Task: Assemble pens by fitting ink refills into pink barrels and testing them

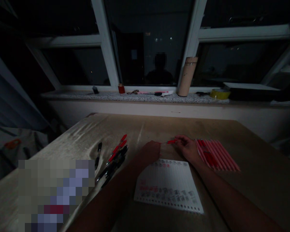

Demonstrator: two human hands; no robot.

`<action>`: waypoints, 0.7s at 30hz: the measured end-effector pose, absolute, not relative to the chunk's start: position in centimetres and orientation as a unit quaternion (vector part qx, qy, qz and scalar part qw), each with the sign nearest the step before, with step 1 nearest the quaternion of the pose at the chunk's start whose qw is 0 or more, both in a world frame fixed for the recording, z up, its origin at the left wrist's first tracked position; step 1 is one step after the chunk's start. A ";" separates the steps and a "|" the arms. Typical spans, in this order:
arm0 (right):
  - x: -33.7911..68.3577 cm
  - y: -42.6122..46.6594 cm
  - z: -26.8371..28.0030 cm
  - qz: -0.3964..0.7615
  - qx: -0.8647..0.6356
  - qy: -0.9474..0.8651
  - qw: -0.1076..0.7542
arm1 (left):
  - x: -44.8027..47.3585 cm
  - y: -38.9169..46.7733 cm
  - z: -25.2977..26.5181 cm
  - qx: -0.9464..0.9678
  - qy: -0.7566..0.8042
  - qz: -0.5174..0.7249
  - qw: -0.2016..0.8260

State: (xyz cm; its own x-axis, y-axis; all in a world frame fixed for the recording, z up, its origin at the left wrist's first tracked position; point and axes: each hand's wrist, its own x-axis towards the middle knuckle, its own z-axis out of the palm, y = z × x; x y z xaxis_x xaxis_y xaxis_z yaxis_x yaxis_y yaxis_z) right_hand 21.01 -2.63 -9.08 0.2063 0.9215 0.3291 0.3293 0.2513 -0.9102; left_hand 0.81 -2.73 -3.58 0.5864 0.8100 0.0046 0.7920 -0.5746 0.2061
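Over the far edge of a lined notebook sheet, a red pen lies level between my two hands. The fingers of my right hand pinch its red end. My left hand is closed like a fist, and the pen's thin pale end runs up to its fingers; what is inside that fist is hidden. Scribbles in black and red mark the sheet, which has a perforated near edge. Beside my right wrist lies a row of pink-red pens or refills, some under a darker red piece.
Left of my left arm lie several black pens, red pens and a separate black pen. A pixelated patch covers the lower left. The windowsill holds a tan cylinder, a small red jar and yellow tape.
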 end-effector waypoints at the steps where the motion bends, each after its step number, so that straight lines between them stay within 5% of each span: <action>1: 21.0 -2.6 -9.1 0.274 -0.545 -0.568 0.553 | 0.8 -2.7 -3.6 0.888 0.447 0.053 0.094; 21: 20.9 -2.5 -8.5 0.408 -0.465 -0.482 0.620 | -0.6 -0.5 -2.3 0.866 0.468 0.126 0.126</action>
